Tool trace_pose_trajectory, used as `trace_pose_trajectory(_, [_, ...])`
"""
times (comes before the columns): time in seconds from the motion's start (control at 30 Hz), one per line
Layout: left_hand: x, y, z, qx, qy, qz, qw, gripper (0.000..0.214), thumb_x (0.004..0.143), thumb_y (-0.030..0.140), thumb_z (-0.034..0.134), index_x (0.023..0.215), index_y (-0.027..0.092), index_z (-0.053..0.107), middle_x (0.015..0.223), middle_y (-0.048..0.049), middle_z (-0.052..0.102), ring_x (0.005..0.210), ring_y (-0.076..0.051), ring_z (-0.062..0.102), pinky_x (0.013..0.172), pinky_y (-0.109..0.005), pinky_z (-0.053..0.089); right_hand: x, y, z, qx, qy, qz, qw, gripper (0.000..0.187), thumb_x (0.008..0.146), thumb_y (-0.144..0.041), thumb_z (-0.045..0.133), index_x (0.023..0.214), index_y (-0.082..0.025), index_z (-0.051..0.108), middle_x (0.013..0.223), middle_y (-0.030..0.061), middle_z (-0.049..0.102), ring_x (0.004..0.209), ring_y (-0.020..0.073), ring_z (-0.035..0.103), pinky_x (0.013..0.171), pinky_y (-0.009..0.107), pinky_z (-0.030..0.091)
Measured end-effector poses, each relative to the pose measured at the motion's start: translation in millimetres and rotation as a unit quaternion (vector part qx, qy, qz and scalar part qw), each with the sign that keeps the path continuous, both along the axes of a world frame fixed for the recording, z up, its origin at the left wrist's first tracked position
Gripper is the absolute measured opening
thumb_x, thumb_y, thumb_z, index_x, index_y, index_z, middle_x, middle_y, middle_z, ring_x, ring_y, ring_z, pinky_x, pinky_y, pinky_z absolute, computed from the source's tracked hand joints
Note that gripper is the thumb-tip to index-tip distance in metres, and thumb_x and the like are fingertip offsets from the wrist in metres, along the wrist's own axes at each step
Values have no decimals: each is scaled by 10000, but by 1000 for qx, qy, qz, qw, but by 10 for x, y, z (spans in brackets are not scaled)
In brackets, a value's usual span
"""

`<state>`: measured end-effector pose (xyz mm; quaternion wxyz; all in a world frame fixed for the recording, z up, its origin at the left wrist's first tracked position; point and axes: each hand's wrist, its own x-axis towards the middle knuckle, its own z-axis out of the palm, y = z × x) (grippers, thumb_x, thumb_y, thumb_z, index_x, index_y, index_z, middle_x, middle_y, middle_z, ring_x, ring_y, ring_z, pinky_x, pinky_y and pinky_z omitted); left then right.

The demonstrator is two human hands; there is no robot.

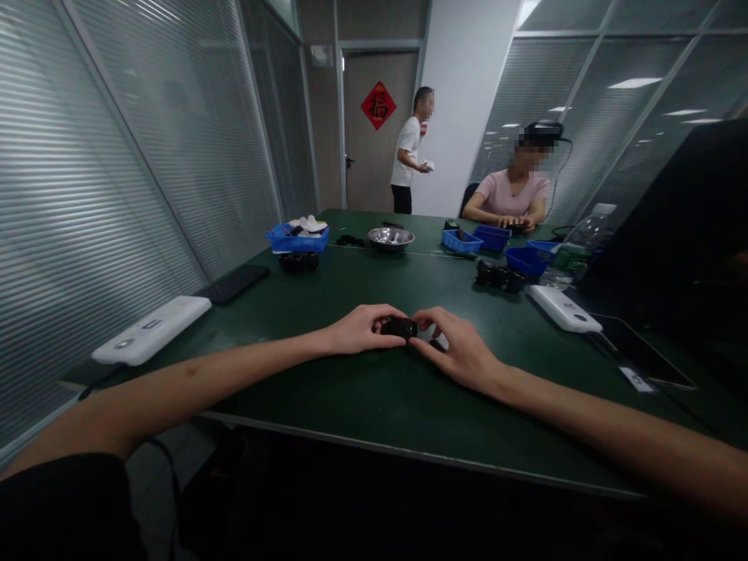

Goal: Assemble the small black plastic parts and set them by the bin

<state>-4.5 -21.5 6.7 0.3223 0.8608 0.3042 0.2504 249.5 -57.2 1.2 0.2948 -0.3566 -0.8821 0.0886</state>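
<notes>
A small black rounded object (400,328) lies low over the green table (327,389), in front of me; its exact kind is not clear. My left hand (363,329) is closed around its left end, thumb at the front and fingers behind. From the other side my right hand (459,347) meets its right end, with thumb and fingertips curved round it. Inside the curl of the right hand a small dark piece (435,344) shows, mostly hidden by the fingers.
A steel bowl (390,238) and a blue basket (298,238) stand farther back. Black round parts (500,276) sit near blue trays (527,261) and a plastic bottle (576,248). White power banks (153,330) flank my arms. One person sits across; another stands by the door.
</notes>
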Motion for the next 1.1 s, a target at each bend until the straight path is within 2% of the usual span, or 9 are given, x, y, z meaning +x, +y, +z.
trace_pose_trajectory(0.17, [-6, 11, -18, 12, -1, 2, 1000, 477, 895, 463, 730, 1272, 177, 668, 969, -35, 635, 769, -146, 538, 683, -270, 425, -3, 4, -22, 23, 11, 23, 999, 290, 957, -262, 658, 1235, -251, 574, 1216, 99, 639, 1020, 255, 666, 833, 415, 595])
trace_pose_trajectory(0.3, [-3, -7, 0, 0, 3, 1, 1000, 471, 900, 469, 723, 1271, 183, 668, 987, -43, 646, 780, -151, 548, 685, -268, 429, -3, 4, -16, -15, 16, -10, 1000, 284, 993, -361, 633, 1240, -235, 567, 1093, 81, 687, 924, 235, 682, 740, 382, 602])
trace_pose_trajectory(0.4, [0, -14, 14, -7, -1, 2, 1000, 482, 895, 472, 730, 1274, 182, 666, 963, -34, 638, 756, -144, 534, 673, -265, 424, 11, 12, -18, -25, 7, -3, 1000, 259, 997, -343, 632, 1224, -233, 575, 1081, 76, 698, 869, 221, 682, 738, 387, 605])
trace_pose_trajectory(0.57, [0, -7, 9, -5, 1, 8, 1000, 472, 898, 451, 730, 1275, 174, 664, 992, -42, 645, 762, -143, 537, 677, -266, 422, 14, 1, -20, 16, 5, 22, 1000, 306, 957, -246, 671, 1246, -244, 570, 1215, 93, 664, 1004, 249, 677, 834, 424, 599])
trace_pose_trajectory(0.77, [-1, -4, -2, -1, -3, 1, 1000, 472, 896, 463, 734, 1263, 175, 667, 984, -40, 648, 768, -145, 540, 684, -267, 430, -7, -8, -2, -19, 2, -11, 1000, 282, 991, -345, 644, 1237, -234, 562, 1099, 81, 698, 957, 249, 681, 796, 424, 598])
trace_pose_trajectory(0.97, [-4, 7, -10, -1, -5, 5, 1000, 486, 902, 458, 729, 1288, 170, 660, 968, -36, 639, 768, -146, 541, 685, -273, 426, 4, -5, 4, 10, -5, 20, 1000, 319, 965, -251, 659, 1267, -232, 556, 1235, 108, 662, 1055, 265, 668, 849, 436, 592])
trace_pose_trajectory(1.1, [-2, 20, -36, 4, -10, 5, 1000, 476, 896, 460, 737, 1267, 169, 671, 924, -25, 628, 764, -146, 539, 685, -270, 424, -11, -13, 9, -4, 1, 2, 1000, 340, 957, -300, 676, 1267, -231, 557, 1194, 97, 682, 1050, 267, 673, 838, 426, 589])
